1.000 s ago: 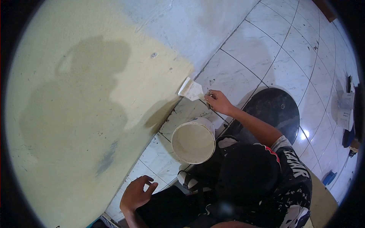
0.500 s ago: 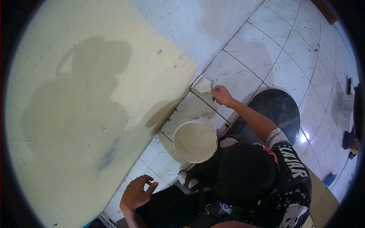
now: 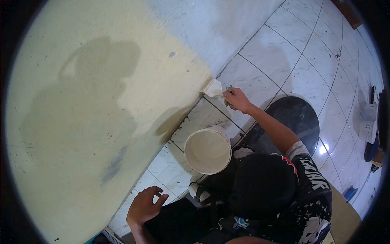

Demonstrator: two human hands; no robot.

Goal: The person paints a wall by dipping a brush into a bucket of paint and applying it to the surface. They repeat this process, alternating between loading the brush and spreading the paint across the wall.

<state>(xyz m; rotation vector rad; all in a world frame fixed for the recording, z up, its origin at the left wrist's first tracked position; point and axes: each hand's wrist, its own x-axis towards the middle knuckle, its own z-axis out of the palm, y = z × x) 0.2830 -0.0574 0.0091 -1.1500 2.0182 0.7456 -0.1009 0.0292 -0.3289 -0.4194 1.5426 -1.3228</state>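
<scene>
Right hand [image 3: 237,99] closed on putty knife [image 3: 213,88] handle; knife likely light, stiff-bladed, paste-slick; left hand [image 3: 143,206] open, empty.

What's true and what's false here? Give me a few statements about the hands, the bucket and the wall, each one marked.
1. The right hand holds a putty knife against the foot of the wall. True.
2. The left hand holds the bucket. False: it is empty and apart from the bucket.
3. The bucket sits on the tiled floor. True.
4. The whole wall is yellow. False: its upper right part is greyish white.
</scene>
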